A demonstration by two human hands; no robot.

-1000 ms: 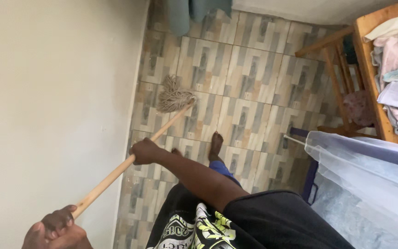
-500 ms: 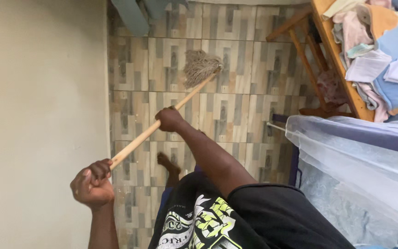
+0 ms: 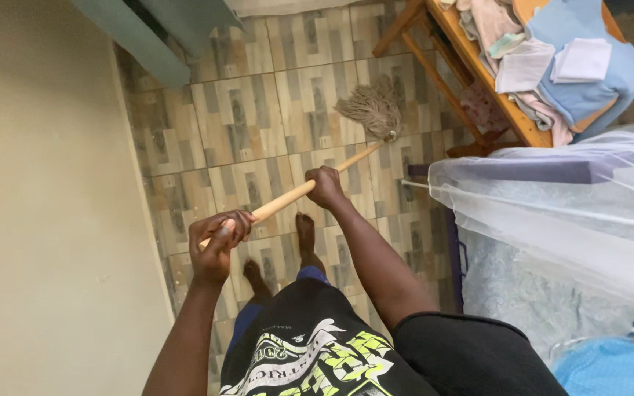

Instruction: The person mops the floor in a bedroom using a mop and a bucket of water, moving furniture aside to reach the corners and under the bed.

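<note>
Head view shows a long wooden mop handle [image 3: 288,199] crossing mid-frame, its grey string mop head [image 3: 370,108] on the patterned tiled floor [image 3: 243,125] near a wooden table [image 3: 478,70]. Left hand [image 3: 218,236] and right hand [image 3: 326,186] clench it.

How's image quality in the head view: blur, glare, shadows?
Head view: soft even daylight, no hard shadows; mop head and both hands, left hand and right hand, reasonably sharp; white net at right is bright, slightly washed out; wide-angle tilt skews the floor tiles.
</note>
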